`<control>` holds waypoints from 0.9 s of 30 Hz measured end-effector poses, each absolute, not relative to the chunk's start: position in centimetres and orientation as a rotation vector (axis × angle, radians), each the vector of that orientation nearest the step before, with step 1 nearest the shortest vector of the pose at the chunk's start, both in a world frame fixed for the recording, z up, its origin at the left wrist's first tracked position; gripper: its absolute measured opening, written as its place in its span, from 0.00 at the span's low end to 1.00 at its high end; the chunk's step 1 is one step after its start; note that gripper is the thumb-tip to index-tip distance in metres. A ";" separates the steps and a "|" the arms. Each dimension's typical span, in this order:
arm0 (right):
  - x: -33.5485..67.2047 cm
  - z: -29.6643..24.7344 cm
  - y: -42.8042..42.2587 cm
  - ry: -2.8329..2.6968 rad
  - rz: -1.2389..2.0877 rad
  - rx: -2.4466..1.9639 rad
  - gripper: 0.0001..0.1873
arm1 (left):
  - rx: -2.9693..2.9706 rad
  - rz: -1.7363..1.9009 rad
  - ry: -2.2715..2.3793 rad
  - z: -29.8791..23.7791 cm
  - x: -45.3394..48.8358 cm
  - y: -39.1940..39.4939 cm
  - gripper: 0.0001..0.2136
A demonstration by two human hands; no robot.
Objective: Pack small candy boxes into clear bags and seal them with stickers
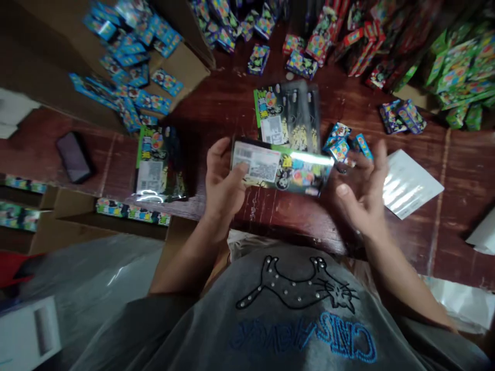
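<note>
My left hand (225,185) grips one end of a flat, printed package box (297,174) with a white label, its thumb pressed on the label. The box is tilted in the air over the table's front part. My right hand (363,188) is just off the box's other end, fingers spread, with nothing seen in it. Behind the held box lie flat packs (273,113) with a label and clear wrapping. Small blue boxes (340,144) lie just beyond my right fingers. Beside that hand rests a stack of clear plastic sleeves (412,183).
A pile of finished-looking printed packs (152,165) stands at left, near a black phone (75,157). Blue boxes fill a cardboard carton (189,69). Purple boxes (258,58), red boxes (323,36) and green boxes (460,72) are heaped at the back. An open carton (77,206) sits below the table edge.
</note>
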State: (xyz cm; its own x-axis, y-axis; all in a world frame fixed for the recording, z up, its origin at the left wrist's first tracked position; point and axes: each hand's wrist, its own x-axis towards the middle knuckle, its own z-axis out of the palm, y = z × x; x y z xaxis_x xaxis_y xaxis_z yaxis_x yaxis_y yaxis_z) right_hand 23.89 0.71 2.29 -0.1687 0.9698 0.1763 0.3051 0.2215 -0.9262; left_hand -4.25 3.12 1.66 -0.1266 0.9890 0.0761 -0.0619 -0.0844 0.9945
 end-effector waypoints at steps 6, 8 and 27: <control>20.4 0.5 -0.2 -1.205 1.016 -1.266 0.45 | 1.067 1.332 1.201 -1.2 -5.3 -2.3 0.26; 20.6 0.8 0.0 -1.264 1.077 -1.237 0.46 | 1.186 1.184 1.178 -1.5 -5.3 -2.7 0.19; 19.4 -0.8 -2.8 -1.531 1.147 -1.193 0.42 | 1.336 0.984 1.068 0.0 -3.7 0.4 0.11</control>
